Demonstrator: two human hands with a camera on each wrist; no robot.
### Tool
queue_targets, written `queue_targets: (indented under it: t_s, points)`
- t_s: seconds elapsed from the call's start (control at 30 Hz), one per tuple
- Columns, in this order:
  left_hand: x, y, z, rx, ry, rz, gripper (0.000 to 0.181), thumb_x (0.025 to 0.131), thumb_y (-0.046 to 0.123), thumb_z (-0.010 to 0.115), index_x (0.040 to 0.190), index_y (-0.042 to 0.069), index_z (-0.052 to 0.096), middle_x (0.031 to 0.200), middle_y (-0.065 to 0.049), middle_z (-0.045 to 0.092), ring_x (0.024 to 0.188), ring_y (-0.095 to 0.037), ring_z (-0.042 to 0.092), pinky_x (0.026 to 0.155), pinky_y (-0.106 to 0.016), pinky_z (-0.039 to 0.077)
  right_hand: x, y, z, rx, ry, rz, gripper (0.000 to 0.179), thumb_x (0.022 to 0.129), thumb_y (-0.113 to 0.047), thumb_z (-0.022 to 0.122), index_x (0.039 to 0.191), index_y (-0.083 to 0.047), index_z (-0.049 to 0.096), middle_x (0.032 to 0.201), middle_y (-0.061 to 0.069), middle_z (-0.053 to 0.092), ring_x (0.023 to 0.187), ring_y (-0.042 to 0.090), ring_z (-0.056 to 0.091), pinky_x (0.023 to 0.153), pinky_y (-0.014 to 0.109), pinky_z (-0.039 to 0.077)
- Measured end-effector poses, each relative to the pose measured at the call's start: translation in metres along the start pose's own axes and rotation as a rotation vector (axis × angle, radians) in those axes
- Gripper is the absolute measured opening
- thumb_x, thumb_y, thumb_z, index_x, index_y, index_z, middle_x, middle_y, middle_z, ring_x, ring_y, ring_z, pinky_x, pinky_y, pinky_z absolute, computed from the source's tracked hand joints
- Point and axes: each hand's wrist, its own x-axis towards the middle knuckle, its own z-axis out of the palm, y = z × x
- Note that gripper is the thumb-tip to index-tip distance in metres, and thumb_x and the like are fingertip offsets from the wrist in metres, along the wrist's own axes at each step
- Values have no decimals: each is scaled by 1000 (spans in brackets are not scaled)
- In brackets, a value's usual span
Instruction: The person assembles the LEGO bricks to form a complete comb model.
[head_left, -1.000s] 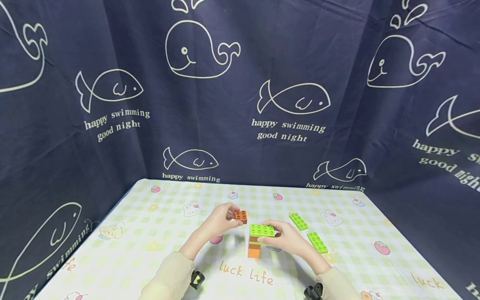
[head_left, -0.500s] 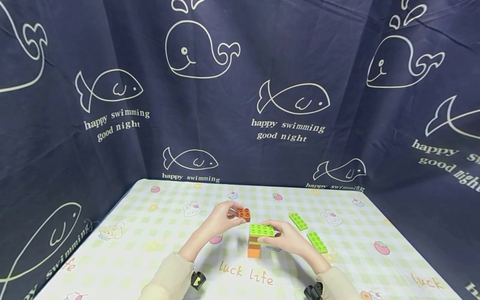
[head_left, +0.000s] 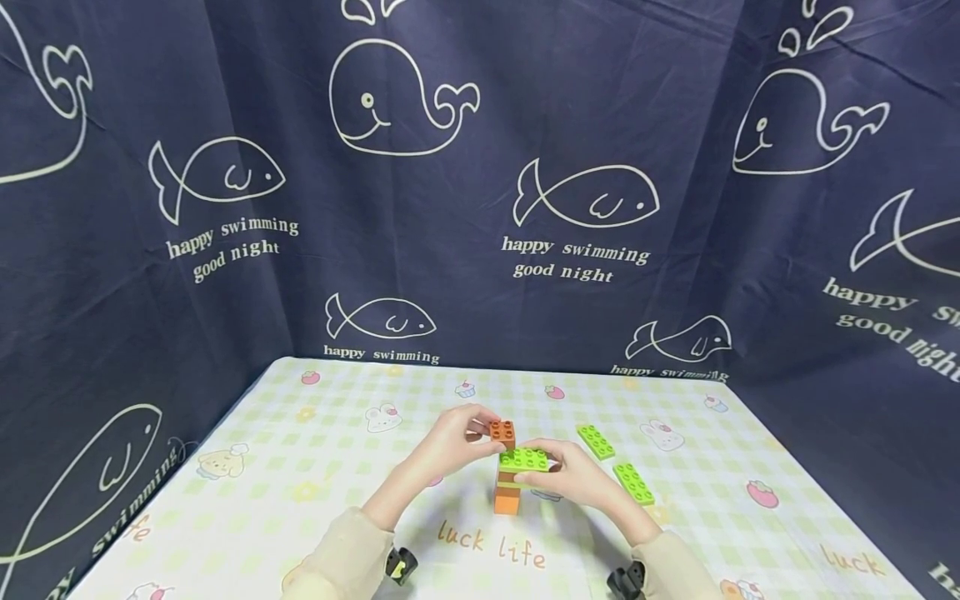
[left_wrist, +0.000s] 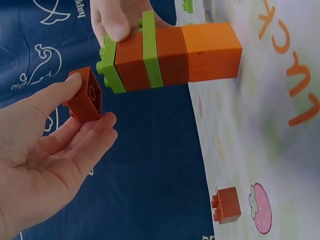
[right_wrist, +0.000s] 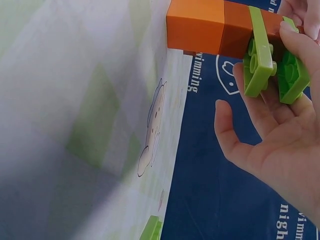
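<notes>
Between thumb and fingers, my left hand (head_left: 459,437) pinches a reddish-brown two-by-two toy brick (head_left: 502,431). In the left wrist view that brick (left_wrist: 85,95) is tilted, its hollow underside facing the top of a brick tower, with a gap between them. The tower stands upright: an orange block (left_wrist: 210,51) at the bottom, then a brown brick (left_wrist: 172,55), a green plate (left_wrist: 152,50), another brown brick (left_wrist: 132,62) and a top green plate (head_left: 525,459). My right hand (head_left: 566,475) grips the tower's upper part, where the green plates (right_wrist: 257,65) stick out sideways.
Two loose green plates (head_left: 596,442) (head_left: 633,484) lie on the checked tablecloth (head_left: 300,433) to the right of the tower. Another brown brick (left_wrist: 227,205) rests on the cloth in the left wrist view. A dark blue curtain (head_left: 480,250) encloses the table's far side.
My left hand has moved right with its brown brick, from beside the tower to over the left end of the top green plate. The right hand and tower have stayed put.
</notes>
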Motion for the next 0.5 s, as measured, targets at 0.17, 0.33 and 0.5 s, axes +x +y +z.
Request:
queue_targets:
  t_s: [0.17,0.33,0.5]
  points:
    - [0,2,4,-10,-18,5,29,81,14,73,106,3,63,100,-9,68,91,-22,66,85,-36,56,0,0,0,-2,-1,-18,42,82,-39,70,118,-19,63,121,4,64,111,27,57,80,27,52]
    - [0,2,7,22,-21,7,28,81,16,74,104,6,64,99,-6,68,91,-21,67,82,-29,56,1,1,0,-5,4,-20,42,82,-40,70,118,-19,63,120,4,64,110,27,58,79,25,52]
    - [-1,2,8,41,-22,18,28,80,18,74,104,6,65,101,-5,68,91,-20,67,82,-26,55,1,1,0,-4,6,-13,42,82,-41,70,117,-19,64,119,4,65,108,25,59,77,24,52]
